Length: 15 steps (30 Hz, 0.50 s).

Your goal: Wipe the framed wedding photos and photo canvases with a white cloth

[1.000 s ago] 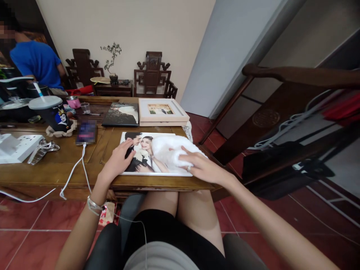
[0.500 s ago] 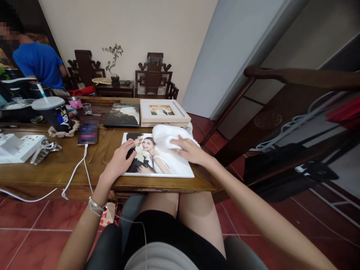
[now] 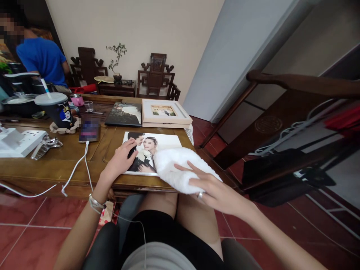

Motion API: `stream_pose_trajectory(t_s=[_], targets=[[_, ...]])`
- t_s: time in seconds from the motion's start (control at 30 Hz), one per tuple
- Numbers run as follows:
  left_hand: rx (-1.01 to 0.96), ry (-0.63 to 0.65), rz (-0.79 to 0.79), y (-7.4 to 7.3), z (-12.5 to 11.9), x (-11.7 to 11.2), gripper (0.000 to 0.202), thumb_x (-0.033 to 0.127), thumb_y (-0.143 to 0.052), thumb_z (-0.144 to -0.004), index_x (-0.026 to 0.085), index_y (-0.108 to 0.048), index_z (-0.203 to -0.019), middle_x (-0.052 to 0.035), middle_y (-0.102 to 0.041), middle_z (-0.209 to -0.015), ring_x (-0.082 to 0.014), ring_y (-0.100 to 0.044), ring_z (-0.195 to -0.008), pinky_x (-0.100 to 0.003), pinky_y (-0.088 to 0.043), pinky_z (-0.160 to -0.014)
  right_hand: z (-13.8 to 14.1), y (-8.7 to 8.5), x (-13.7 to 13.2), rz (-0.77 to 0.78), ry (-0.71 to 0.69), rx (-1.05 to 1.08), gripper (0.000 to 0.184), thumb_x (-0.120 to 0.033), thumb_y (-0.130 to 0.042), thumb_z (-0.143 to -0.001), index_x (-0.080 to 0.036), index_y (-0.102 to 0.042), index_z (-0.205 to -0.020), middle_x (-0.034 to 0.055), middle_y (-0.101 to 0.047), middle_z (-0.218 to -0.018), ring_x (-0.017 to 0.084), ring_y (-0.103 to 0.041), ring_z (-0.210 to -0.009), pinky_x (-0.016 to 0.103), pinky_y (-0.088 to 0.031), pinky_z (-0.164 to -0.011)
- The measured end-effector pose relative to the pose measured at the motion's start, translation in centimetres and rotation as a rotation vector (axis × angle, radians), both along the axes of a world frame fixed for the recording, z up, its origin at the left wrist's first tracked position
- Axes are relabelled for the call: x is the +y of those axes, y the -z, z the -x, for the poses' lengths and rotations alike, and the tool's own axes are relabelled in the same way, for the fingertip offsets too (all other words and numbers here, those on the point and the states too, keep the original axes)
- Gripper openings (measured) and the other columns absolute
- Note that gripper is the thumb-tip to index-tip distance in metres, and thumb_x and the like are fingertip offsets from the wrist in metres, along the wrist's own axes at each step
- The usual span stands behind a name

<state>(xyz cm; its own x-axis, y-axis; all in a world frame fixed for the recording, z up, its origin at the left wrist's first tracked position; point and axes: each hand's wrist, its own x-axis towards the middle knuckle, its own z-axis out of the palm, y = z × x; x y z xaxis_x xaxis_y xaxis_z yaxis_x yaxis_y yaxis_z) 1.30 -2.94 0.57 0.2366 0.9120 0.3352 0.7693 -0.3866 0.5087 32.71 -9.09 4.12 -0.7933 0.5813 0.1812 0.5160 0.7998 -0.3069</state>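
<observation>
A photo panel (image 3: 146,153) showing a couple lies flat near the front edge of the wooden table (image 3: 92,165). My left hand (image 3: 123,157) rests on the panel's left side, fingers stretched out over the picture. At the panel's right, a fluffy white cloth (image 3: 180,165) covers its lower right part and reaches past the table's front edge. My right hand (image 3: 205,185) holds this cloth from above, its fingers pressed into the pile. A ring shows on that hand.
Behind the panel lie a dark photo panel (image 3: 123,114) and a framed picture (image 3: 165,112). Leftward are a phone (image 3: 89,131) on a white cable, a lidded cup (image 3: 57,112) with a straw, and a power strip (image 3: 25,142). A person in blue (image 3: 42,60) stands far left.
My right hand has drawn the white cloth toward me and to the right, from the panel's upper right to its lower right corner. My left hand has stayed on the panel.
</observation>
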Motion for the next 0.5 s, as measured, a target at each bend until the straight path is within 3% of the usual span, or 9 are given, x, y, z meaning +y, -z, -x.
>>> stream_pose_trajectory(t_s=[0.1, 0.17, 0.2, 0.27, 0.37, 0.5], targets=[[0.006, 0.004, -0.012, 0.0, 0.1, 0.0, 0.043, 0.037, -0.043, -0.095, 0.016, -0.059, -0.130, -0.0133, -0.051, -0.146, -0.0254, -0.041, -0.141, -0.046, -0.032, -0.117, 0.6, 0.2, 4.2, 0.004, 0.037, 0.031, 0.025, -0.008, -0.043, -0.072, -0.023, -0.059, -0.084, 0.0079, -0.072, -0.110, 0.029, -0.059, -0.122, 0.053, -0.034, -0.113], [0.012, 0.007, -0.019, 0.0, 0.1, 0.0, 0.043, 0.036, -0.043, -0.095, 0.016, -0.059, -0.130, -0.0137, -0.051, -0.146, -0.0250, -0.041, -0.141, -0.045, -0.032, -0.117, 1.2, 0.3, 7.6, -0.010, 0.047, 0.068, 0.020, -0.010, -0.043, -0.074, -0.023, -0.056, -0.082, 0.0025, -0.069, -0.082, 0.025, -0.068, -0.090, 0.054, -0.034, -0.111], [0.014, 0.008, -0.020, 0.0, 0.1, 0.0, 0.044, 0.036, -0.043, -0.095, 0.015, -0.058, -0.131, -0.0142, -0.051, -0.146, -0.0250, -0.041, -0.141, -0.045, -0.032, -0.117, 1.5, 0.3, 9.2, -0.021, 0.049, 0.093, 0.017, -0.012, -0.042, -0.076, -0.023, -0.054, -0.080, 0.0001, -0.065, -0.074, 0.022, -0.066, -0.077, 0.053, -0.035, -0.110], [0.014, 0.008, -0.018, -0.1, 0.1, -0.1, 0.044, 0.035, -0.043, -0.095, 0.013, -0.058, -0.131, -0.0155, -0.050, -0.146, -0.0252, -0.042, -0.140, -0.045, -0.032, -0.117, 2.2, 0.4, 12.1, -0.044, 0.059, 0.147, 0.012, -0.016, -0.042, -0.078, -0.022, -0.051, -0.078, -0.0020, -0.058, -0.068, 0.019, -0.059, -0.066, 0.053, -0.036, -0.108], [0.006, 0.005, -0.018, -0.2, 0.1, -0.1, 0.044, 0.035, -0.043, -0.095, 0.013, -0.059, -0.130, -0.0155, -0.050, -0.147, -0.0254, -0.042, -0.140, -0.045, -0.032, -0.117, 3.0, 0.5, 14.5, -0.055, 0.105, 0.193, 0.011, -0.021, -0.041, -0.083, -0.022, -0.050, -0.077, -0.0012, -0.057, -0.067, 0.020, -0.058, -0.069, 0.051, -0.037, -0.105], [-0.011, 0.000, -0.026, 0.0, 0.0, 0.0, 0.043, 0.034, -0.044, -0.095, 0.014, -0.059, -0.130, -0.0147, -0.050, -0.147, -0.0248, -0.043, -0.140, -0.044, -0.032, -0.118, 3.0, 1.0, 13.1, -0.060, 0.118, 0.173, 0.013, -0.016, -0.042, -0.081, -0.022, -0.054, -0.082, 0.0005, -0.063, -0.071, 0.023, -0.064, -0.076, 0.054, -0.032, -0.110]])
